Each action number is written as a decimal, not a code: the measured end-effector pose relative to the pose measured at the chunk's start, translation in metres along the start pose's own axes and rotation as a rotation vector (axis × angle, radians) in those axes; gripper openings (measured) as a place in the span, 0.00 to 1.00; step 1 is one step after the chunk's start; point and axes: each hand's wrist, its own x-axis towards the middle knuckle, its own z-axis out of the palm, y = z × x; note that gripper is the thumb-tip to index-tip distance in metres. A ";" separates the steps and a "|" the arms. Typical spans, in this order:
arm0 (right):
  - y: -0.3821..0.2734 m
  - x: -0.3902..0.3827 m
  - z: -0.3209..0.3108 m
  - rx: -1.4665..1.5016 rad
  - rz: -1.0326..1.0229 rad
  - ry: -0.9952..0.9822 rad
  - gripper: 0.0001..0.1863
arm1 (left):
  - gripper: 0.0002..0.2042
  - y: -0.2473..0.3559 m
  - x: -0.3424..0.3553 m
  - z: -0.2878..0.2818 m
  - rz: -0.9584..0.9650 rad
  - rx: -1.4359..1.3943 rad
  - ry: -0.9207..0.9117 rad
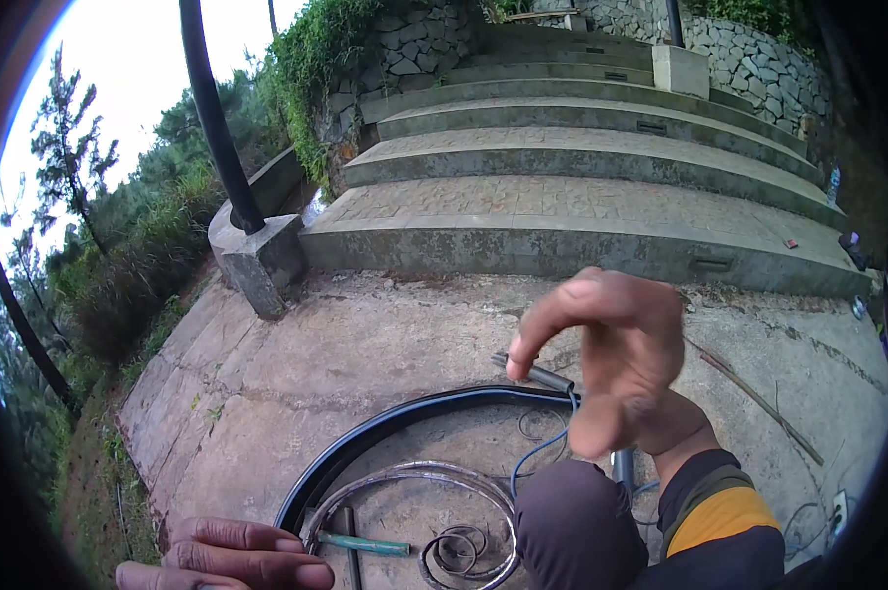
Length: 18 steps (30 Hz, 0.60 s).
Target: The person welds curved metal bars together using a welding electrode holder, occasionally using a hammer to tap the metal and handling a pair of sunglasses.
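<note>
My right hand (611,354) is raised in the centre right, fingers curled over and apart from the thumb, with nothing visible in it. Behind it on the ground lie a short grey tube (547,378) and a blue cable (537,447). My left hand (232,557) is at the lower left edge, fingers extended, near a thick black curved strip (395,418), a coil of silvery tubing (424,468), a green rod (375,546) and a dark bar (353,560). What lies under its palm is out of frame.
My knee (572,521) is at the bottom. A long stick (758,398) and a white socket block (839,513) lie right on the concrete slab (247,364). Broad steps (522,244) rise ahead, beside a post base (257,258); a planted slope (100,462) drops away left.
</note>
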 end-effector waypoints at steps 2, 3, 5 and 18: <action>-0.059 0.030 0.001 0.090 -0.180 -0.068 0.39 | 0.30 0.029 0.017 -0.009 -0.059 0.014 -0.013; -0.089 0.046 0.002 0.024 -0.190 -0.121 0.38 | 0.30 0.039 0.018 -0.018 -0.073 -0.035 0.011; -0.126 0.072 0.011 -0.005 -0.200 -0.214 0.37 | 0.29 0.061 0.027 -0.057 -0.085 -0.027 -0.075; -0.177 0.115 0.094 0.063 -0.215 -0.359 0.13 | 0.14 0.106 -0.009 -0.155 0.191 0.228 0.281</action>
